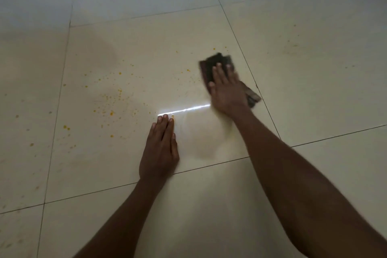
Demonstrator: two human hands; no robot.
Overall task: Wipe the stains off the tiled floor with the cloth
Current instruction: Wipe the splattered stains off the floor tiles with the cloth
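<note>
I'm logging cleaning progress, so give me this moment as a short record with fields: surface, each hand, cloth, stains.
surface: pale tiled floor with dark grout lines
right hand: right hand flat on the cloth, pressing it to the floor
left hand: left hand flat on the tile, fingers straight
cloth: dark cloth, blurred
stains: orange spatter across the tile left of the cloth, not yet wiped

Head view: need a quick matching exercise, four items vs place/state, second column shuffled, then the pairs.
Column 1:
1. left hand
2. right hand
3. cloth
4. orange stains

Column 2:
A. dark, crumpled, under a palm
B. scattered over the tile left of both hands
C. flat on bare tile, fingers straight, holding nothing
D. pressing down on the cloth, fingers spread

Pairs: 1-C, 2-D, 3-A, 4-B
</note>
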